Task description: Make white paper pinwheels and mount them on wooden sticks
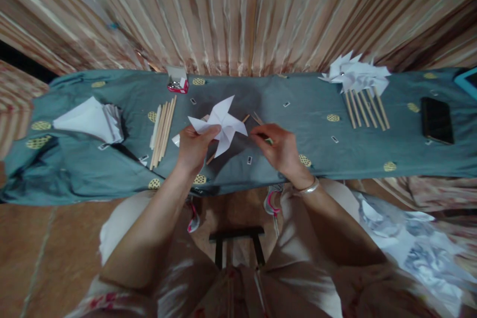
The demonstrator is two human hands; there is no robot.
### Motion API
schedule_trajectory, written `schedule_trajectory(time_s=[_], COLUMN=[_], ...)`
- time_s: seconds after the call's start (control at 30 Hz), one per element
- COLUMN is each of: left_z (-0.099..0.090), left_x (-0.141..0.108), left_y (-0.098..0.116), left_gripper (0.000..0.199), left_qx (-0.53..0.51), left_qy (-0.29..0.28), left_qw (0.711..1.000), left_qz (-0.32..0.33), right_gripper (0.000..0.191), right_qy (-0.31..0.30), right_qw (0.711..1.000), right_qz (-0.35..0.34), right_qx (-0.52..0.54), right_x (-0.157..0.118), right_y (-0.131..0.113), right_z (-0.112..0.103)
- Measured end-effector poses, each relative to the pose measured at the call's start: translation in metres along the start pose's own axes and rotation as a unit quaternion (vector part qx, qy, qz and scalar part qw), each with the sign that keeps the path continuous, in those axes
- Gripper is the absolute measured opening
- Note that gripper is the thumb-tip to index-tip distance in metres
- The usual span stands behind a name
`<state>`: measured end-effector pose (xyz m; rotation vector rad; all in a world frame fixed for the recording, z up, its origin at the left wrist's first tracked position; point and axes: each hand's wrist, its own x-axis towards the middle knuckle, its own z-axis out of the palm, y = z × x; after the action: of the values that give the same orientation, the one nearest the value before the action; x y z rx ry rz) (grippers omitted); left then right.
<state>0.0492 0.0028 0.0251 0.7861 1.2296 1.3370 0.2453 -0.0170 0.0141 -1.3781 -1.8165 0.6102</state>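
Observation:
A white paper pinwheel (227,126) with pointed blades is pinched at its middle by my left hand (194,146), thumb on top. Behind the pinwheel a thin wooden stick (210,160) lies slantwise on the cloth, partly covered. To the right, my right hand (276,146) is closed, with thumb and forefinger pressed together; anything between the fingertips is too small to tell. Two thin pointed tips of a tool (257,118) show just beyond that hand, and the rest of it is mostly hidden. A small white piece (176,140) peeks out beside my left hand.
Wooden sticks (164,131) lie left of centre, below an open small box (178,84) of metal pins. Stacked paper pieces (89,119) rest farther left. Finished pinwheels (357,77) on sticks and a black phone (437,120) lie right. A plastic bag (417,248) sits lower right.

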Motion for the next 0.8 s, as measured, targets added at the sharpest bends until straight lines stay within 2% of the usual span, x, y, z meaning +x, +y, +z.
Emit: schedule_trajectory(time_s=[0.07,0.17,0.37,0.57,0.7,0.8], left_z=[0.002,0.007,0.016,0.016,0.015,0.016], left_x=[-0.002,-0.007,-0.015,-0.018,-0.021,-0.023], left_y=[-0.002,-0.003,-0.003,-0.002,-0.001,-0.001], left_gripper=[0.012,0.008,0.006,0.007,0.011,0.013], left_qx=[0.010,0.032,0.062,0.045,0.023,-0.004], left_qy=[-0.008,-0.017,-0.029,-0.037,-0.056,-0.068], left_qw=[1.000,0.999,0.997,0.997,0.998,0.998], left_qz=[0.014,0.030,0.045,0.047,0.025,0.009], right_gripper=[0.010,0.008,0.013,0.013,0.006,0.005], right_qy=[0.049,0.056,0.028,0.066,0.095,0.094], right_qw=[0.996,0.990,0.997,0.995,0.991,0.990], right_qz=[0.018,0.026,-0.028,-0.079,-0.085,-0.080], right_qx=[0.079,0.129,0.069,0.011,0.039,0.073], right_x=[-0.001,-0.003,-0.007,-0.008,-0.005,-0.003], right_y=[-0.012,-0.031,-0.051,-0.048,-0.037,-0.030], right_z=[-0.006,-0.010,-0.006,-0.004,0.003,0.006])
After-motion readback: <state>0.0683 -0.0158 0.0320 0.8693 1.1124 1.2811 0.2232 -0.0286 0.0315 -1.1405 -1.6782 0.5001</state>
